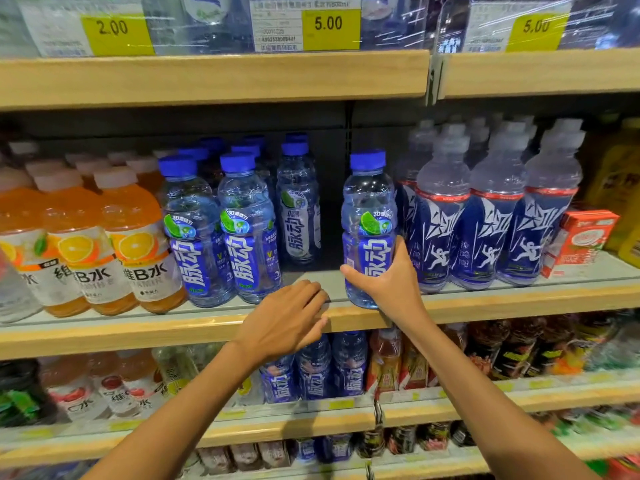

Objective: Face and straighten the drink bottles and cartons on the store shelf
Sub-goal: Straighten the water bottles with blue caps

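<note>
My right hand (pixel 388 277) grips a blue-capped, blue-labelled drink bottle (pixel 367 202) that stands upright at the front of the middle shelf (pixel 502 301), label facing me. My left hand (pixel 287 317) rests palm down on the shelf's wooden front edge, fingers loosely curled, holding nothing. To its left stand two matching blue bottles (pixel 221 230) at the front. A third one (pixel 297 202) sits further back behind an open gap. Orange vitamin drink bottles (pixel 114 237) fill the left side.
Dark blue sports drink bottles (pixel 485 209) with pale caps stand right of the held bottle. A red carton (pixel 581 237) sits askew at the far right beside yellow bottles. Price tags hang from the shelf above. Lower shelves hold more bottles and cartons.
</note>
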Motion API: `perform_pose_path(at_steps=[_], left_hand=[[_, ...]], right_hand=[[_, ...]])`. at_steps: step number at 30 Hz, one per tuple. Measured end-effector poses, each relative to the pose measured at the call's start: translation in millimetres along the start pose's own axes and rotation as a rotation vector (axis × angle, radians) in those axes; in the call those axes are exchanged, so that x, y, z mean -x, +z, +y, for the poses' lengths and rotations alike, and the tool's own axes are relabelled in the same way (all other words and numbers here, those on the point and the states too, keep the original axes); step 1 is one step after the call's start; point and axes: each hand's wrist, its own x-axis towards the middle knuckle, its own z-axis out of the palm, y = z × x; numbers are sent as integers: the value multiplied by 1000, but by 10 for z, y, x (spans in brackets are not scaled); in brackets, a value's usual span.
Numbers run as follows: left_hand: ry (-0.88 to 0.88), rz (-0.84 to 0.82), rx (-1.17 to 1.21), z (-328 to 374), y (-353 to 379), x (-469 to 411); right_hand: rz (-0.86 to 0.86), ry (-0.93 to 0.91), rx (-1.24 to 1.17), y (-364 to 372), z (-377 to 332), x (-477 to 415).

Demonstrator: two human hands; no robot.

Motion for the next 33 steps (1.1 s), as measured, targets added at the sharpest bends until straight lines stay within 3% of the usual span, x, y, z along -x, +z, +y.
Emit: perform_pose_path(at_steps=[8, 15, 33], left_hand=[[9, 77, -61, 20, 83, 37], [-6, 79, -44, 27, 85, 44], [-15, 120, -30, 35, 92, 48]], right_hand=[[-23, 37, 47, 4, 33, 71], [215, -47, 309, 37, 22, 380], [101, 103, 579, 269, 87, -344]])
